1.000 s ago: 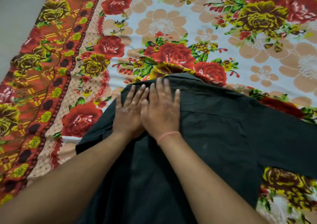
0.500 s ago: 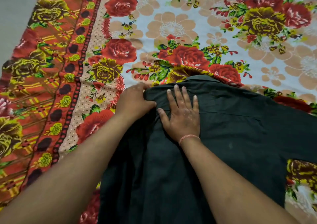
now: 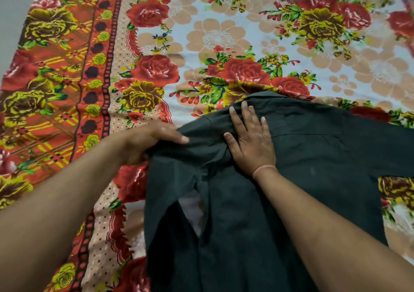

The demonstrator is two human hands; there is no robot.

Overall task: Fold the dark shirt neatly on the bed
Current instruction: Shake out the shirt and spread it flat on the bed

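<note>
- Shirt point(image 3: 257, 224), dark, spreads beneath both forearms on the floral bedsheet point(image 3: 224, 38), running from the near edge up to the hands.
- Right hand point(image 3: 251, 141) lies flat, fingers spread, pressing the shirt near its collar point(image 3: 266, 95), just beyond the fingertips.
- Left hand point(image 3: 147, 141), beside it, pinches the shirt's left edge, thumb on top.

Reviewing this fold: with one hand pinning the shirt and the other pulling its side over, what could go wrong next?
The left hand grips bunched fabric at the dark shirt's edge, so the fold line may come out crooked or creased. The right hand pins only the area near the collar; the lower body could drag across the bedsheet.
</note>
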